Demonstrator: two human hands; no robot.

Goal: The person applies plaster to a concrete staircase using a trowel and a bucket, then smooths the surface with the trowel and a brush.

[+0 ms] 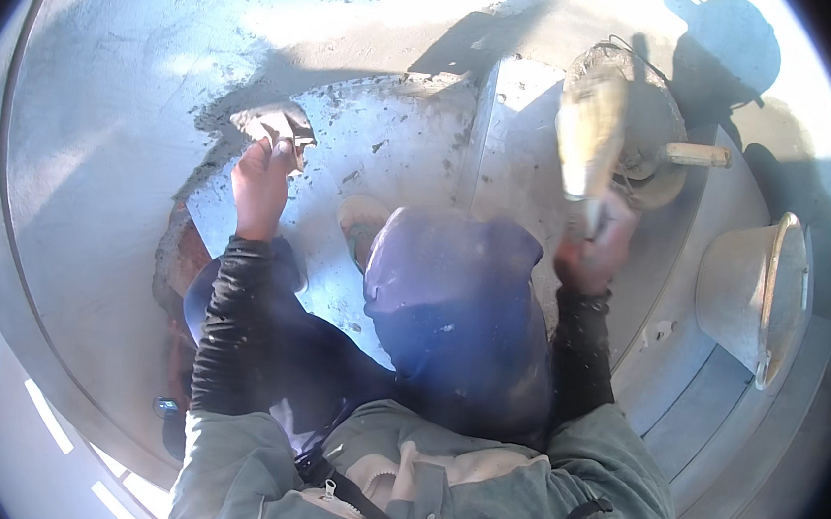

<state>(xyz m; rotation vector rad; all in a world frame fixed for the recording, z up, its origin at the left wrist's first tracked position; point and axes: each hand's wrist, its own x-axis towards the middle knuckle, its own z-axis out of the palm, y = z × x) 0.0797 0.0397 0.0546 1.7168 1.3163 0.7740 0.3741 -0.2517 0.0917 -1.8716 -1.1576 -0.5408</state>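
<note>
My left hand (264,182) is closed on a crumpled, pale grey and brown scrap (274,122), thin like paper or sheet; its material is unclear. It hangs over the edge of a mortar-spotted pale slab. My right hand (597,241) grips a trowel-like tool (589,136) with a broad yellowish head, smeared by motion. The head points away from me and overlaps a round bucket (661,190) of grey mortar. From that bucket a pale wooden handle (698,155) sticks out to the right.
Between my hands are my bent knees (457,293) and a sandaled foot (365,220). A whitish bucket (737,293) lies tipped on its side at the right. Wet mortar (177,249) lines a broken edge with reddish brick at the left. Shadows cross the far sunlit surface.
</note>
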